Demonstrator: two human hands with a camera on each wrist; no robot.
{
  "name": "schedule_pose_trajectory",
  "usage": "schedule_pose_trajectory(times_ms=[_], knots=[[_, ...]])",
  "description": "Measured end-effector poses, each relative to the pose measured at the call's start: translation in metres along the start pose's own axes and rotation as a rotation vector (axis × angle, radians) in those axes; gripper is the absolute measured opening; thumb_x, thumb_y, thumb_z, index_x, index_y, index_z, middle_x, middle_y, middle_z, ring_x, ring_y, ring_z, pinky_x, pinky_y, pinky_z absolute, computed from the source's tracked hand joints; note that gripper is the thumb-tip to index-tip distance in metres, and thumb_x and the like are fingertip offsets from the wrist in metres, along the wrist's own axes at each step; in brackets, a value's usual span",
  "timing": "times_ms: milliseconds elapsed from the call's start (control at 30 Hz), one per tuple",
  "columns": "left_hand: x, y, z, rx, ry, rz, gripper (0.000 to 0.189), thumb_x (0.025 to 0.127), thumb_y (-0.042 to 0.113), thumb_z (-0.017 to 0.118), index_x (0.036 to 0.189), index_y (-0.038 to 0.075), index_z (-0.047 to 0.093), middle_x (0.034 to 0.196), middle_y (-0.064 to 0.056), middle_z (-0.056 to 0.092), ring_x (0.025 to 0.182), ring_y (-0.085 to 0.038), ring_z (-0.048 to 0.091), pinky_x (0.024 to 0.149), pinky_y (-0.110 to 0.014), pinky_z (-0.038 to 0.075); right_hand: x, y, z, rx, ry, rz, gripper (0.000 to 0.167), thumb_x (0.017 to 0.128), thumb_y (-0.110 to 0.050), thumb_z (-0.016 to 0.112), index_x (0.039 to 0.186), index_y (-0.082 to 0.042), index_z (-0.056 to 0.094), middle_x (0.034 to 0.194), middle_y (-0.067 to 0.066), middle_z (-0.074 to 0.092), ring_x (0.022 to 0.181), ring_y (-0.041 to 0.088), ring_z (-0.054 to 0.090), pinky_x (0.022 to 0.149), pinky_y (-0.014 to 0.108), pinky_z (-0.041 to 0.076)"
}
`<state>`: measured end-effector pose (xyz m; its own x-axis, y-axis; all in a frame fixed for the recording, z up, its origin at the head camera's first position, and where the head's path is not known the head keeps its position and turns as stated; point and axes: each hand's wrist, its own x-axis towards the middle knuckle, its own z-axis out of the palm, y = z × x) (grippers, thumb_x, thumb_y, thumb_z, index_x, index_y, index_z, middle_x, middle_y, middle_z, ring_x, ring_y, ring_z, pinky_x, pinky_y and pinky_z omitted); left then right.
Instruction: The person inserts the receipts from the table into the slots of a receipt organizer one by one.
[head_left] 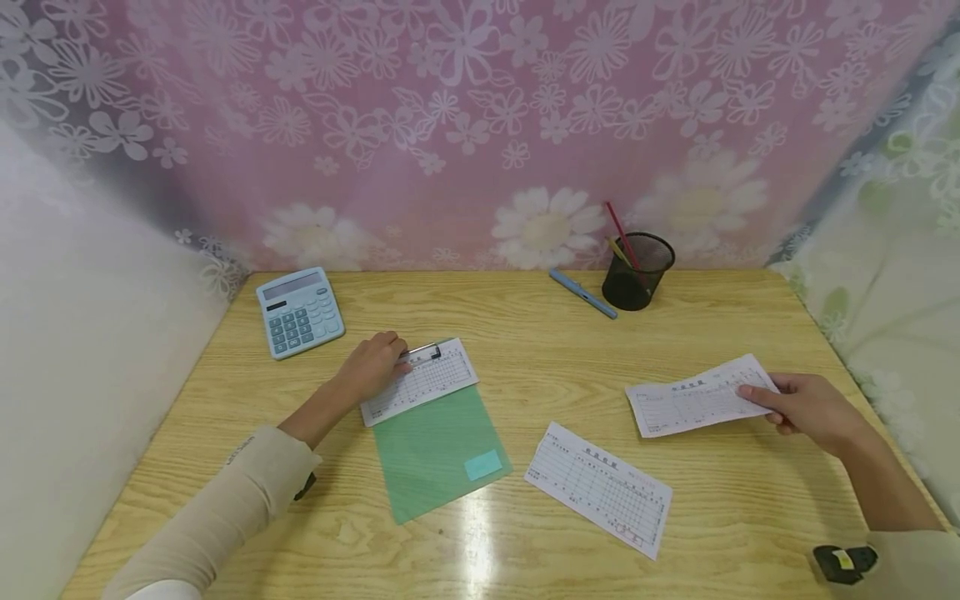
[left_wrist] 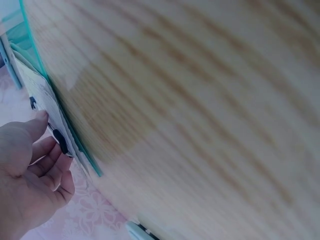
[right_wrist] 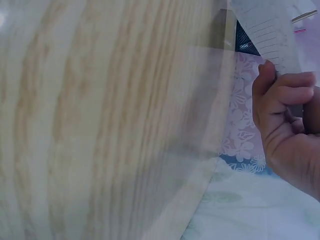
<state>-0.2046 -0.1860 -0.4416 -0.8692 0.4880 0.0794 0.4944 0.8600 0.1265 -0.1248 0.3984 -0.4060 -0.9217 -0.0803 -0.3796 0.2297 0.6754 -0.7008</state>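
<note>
A translucent green clipboard (head_left: pixel 427 458) lies on the table with a printed form slip (head_left: pixel 435 382) across its upper part, under the metal clip (head_left: pixel 424 353). At that clip is my left hand (head_left: pixel 375 365); in the left wrist view its thumb and curled fingers (left_wrist: pixel 47 160) pinch about the clip's black part (left_wrist: pixel 60 142). My right hand (head_left: pixel 813 408) holds another printed slip (head_left: pixel 693 398) by its right end, thumb on top, raised off the table. A third slip (head_left: pixel 600 487) with red marks at one corner lies flat between the clipboard and the right hand.
A blue calculator (head_left: pixel 302 313) sits at the back left. Toward the back right stand a black mesh pen cup (head_left: pixel 632 287) with pencils and, beside it, a blue pen (head_left: pixel 583 293). A flowered curtain (head_left: pixel 450 150) hangs behind the wooden table (head_left: pixel 315 525).
</note>
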Motion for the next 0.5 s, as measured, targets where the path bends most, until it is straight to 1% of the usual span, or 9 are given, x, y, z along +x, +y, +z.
schedule_pose_trajectory(times_ms=[67, 133, 200, 267, 333, 433, 500], knots=[[0.0, 0.001, 0.0, -0.002, 0.002, -0.001, 0.026, 0.09, 0.026, 0.065, 0.104, 0.003, 0.066, 0.095, -0.008, 0.061, 0.085, -0.021, 0.058, 0.072, -0.037, 0.05, 0.0, -0.002, 0.0, -0.003, 0.007, -0.011, 0.047, 0.097, -0.041, 0.05, 0.11, 0.004, 0.055, 0.066, -0.003, 0.048, 0.055, 0.009, 0.043, 0.051, 0.031, 0.038], [0.0, 0.001, -0.001, -0.002, 0.007, 0.003, 0.027, 0.09, 0.026, 0.066, 0.103, 0.003, 0.066, 0.095, -0.008, 0.061, 0.085, -0.021, 0.058, 0.071, -0.037, 0.049, 0.0, -0.004, 0.0, -0.006, 0.019, -0.022, 0.049, 0.097, -0.041, 0.05, 0.112, 0.005, 0.053, 0.07, -0.003, 0.05, 0.059, 0.01, 0.046, 0.055, 0.03, 0.041], [0.001, 0.002, -0.002, -0.001, 0.008, 0.005, 0.027, 0.09, 0.026, 0.066, 0.103, 0.003, 0.066, 0.094, -0.008, 0.061, 0.084, -0.022, 0.058, 0.071, -0.037, 0.049, 0.0, -0.007, 0.0, 0.022, 0.027, -0.028, 0.048, 0.097, -0.04, 0.05, 0.113, 0.005, 0.053, 0.075, -0.003, 0.052, 0.063, 0.01, 0.05, 0.058, 0.028, 0.045], [0.001, 0.002, -0.002, 0.0, 0.007, 0.007, 0.027, 0.089, 0.026, 0.066, 0.103, 0.003, 0.066, 0.094, -0.008, 0.061, 0.084, -0.022, 0.058, 0.071, -0.037, 0.05, 0.0, -0.012, 0.0, 0.091, 0.023, -0.039, 0.042, 0.097, -0.036, 0.052, 0.115, 0.002, 0.054, 0.079, -0.005, 0.056, 0.068, 0.01, 0.054, 0.062, 0.027, 0.049], [0.0, 0.002, -0.002, 0.001, 0.006, 0.004, 0.027, 0.089, 0.025, 0.066, 0.104, 0.002, 0.066, 0.095, -0.009, 0.061, 0.085, -0.022, 0.058, 0.071, -0.038, 0.05, 0.001, -0.018, 0.002, 0.177, 0.007, -0.068, 0.031, 0.098, -0.03, 0.052, 0.114, -0.004, 0.057, 0.084, -0.007, 0.059, 0.072, 0.009, 0.056, 0.065, 0.025, 0.051], [0.0, 0.002, -0.002, 0.0, -0.005, -0.005, 0.028, 0.09, 0.026, 0.066, 0.105, 0.002, 0.066, 0.096, -0.009, 0.061, 0.086, -0.022, 0.058, 0.072, -0.038, 0.05, 0.004, -0.03, 0.008, 0.307, -0.018, -0.113, 0.015, 0.098, -0.021, 0.053, 0.107, -0.015, 0.063, 0.088, -0.01, 0.063, 0.077, 0.007, 0.059, 0.068, 0.021, 0.052], [0.0, 0.001, -0.002, -0.001, -0.013, -0.01, 0.028, 0.09, 0.026, 0.065, 0.105, 0.002, 0.066, 0.096, -0.009, 0.061, 0.087, -0.023, 0.058, 0.073, -0.039, 0.05, 0.007, -0.04, 0.015, 0.363, -0.024, -0.138, 0.012, 0.097, -0.019, 0.054, 0.101, -0.02, 0.065, 0.089, -0.012, 0.064, 0.079, 0.005, 0.061, 0.069, 0.019, 0.053]])
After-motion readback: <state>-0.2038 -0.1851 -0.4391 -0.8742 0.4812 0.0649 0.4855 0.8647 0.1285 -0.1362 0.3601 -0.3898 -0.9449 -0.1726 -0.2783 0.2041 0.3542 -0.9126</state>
